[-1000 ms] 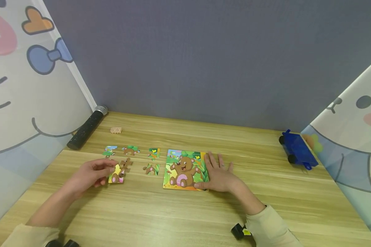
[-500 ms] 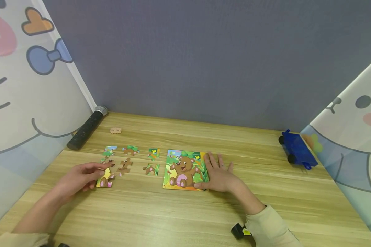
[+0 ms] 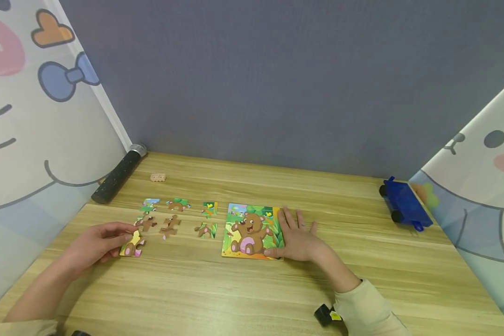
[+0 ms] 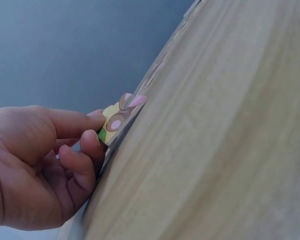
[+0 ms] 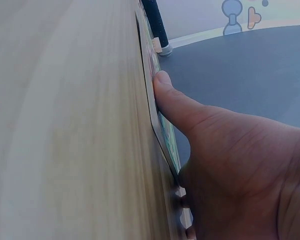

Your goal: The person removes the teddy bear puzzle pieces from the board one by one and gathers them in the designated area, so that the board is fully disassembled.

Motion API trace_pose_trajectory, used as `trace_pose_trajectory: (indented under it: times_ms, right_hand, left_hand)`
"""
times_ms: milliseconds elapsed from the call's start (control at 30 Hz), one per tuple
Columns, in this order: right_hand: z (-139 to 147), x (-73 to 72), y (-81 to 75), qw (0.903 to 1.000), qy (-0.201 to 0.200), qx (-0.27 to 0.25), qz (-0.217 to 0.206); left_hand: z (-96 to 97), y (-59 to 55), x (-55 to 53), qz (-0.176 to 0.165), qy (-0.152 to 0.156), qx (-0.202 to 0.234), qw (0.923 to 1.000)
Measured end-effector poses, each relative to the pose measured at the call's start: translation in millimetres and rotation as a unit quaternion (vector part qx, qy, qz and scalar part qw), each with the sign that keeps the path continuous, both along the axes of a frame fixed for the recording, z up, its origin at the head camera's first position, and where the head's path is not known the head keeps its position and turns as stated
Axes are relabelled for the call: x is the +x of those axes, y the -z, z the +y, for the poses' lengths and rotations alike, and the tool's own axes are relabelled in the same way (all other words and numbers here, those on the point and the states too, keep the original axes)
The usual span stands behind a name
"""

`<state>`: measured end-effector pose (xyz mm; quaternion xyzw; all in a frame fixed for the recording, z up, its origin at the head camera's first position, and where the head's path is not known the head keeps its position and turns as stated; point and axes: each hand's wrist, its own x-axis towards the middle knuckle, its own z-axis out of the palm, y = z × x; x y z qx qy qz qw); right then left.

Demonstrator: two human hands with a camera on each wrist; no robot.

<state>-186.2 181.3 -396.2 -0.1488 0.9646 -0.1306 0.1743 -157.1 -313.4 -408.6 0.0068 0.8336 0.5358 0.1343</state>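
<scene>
My left hand point(image 3: 96, 243) pinches a jigsaw piece point(image 3: 131, 246) with a yellow ground and a bear's pink-soled foot. In the left wrist view this jigsaw piece point(image 4: 117, 120) is between thumb and fingers, close to the tabletop; whether it touches the wood I cannot tell. Several other jigsaw pieces lie loosely spread beyond and to the right, among them a brown one point(image 3: 169, 226) and a green-edged one point(image 3: 206, 230). A square bear picture board point(image 3: 248, 233) lies right of them. Spread fingers of my right hand point(image 3: 300, 241) rest on its right edge, with the thumb on its lower corner.
A black microphone point(image 3: 119, 175) lies at the back left, beside a small tan toy brick point(image 3: 157, 177). A blue wheeled toy point(image 3: 405, 203) lies at the far right. A grey wall point(image 3: 277, 84) closes the wooden table point(image 3: 235, 298) off behind, with cartoon-printed sheets at both sides.
My left hand has moved left with the pinched jigsaw piece, away from the brown pieces, uncovering one beside them. The right hand and the board have stayed in place.
</scene>
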Motion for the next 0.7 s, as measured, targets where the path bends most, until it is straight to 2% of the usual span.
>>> trace_pose_trajectory:
  times_ms: [367, 600, 700]
  right_hand:
    - [1, 1.0, -1.8, 1.0000, -0.001, 0.000, 0.003]
    - [1, 1.3, -1.2, 1.0000, -0.003, -0.001, 0.003]
    - [0, 1.1, -0.3, 1.0000, -0.004, -0.002, 0.002]
  left_hand:
    - [3.5, -1.1, 1.5, 0.021, -0.004, -0.034, 0.9992]
    - [14.7, -8.5, 0.1, 0.027, -0.003, -0.002, 0.9996]
    - [22.2, -11.4, -1.7, 0.028, 0.010, 0.012, 0.9995]
